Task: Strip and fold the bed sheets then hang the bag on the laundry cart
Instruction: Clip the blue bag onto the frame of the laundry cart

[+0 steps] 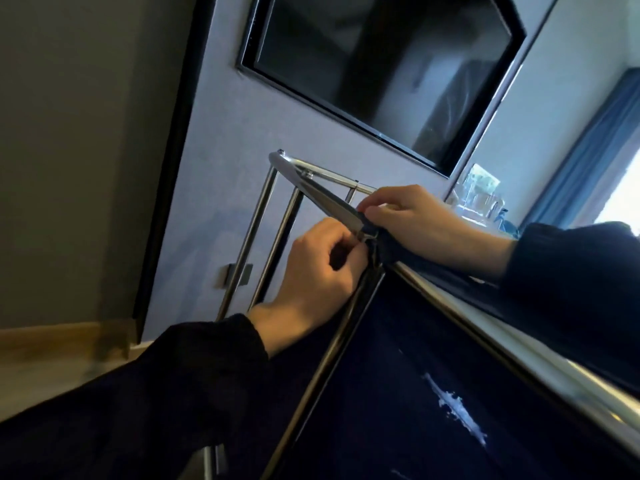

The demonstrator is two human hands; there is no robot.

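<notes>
A chrome laundry cart frame point(277, 216) stands against the wall, seen tilted. A dark navy bag point(398, 375) hangs inside the frame, its cloth stretched below the top rail. At the frame's corner, my left hand point(318, 268) pinches the bag's edge against the rail with curled fingers. My right hand point(412, 220) grips the bag's corner from above at the same spot, fingers curled over the rail. Both sleeves are dark. No bed sheets are in view.
A wall-mounted black television point(381, 64) hangs above the cart. A dark door frame point(169, 168) runs down the left. At right are blue curtains point(595, 147) by a bright window and clear glassware point(481, 192) on a ledge.
</notes>
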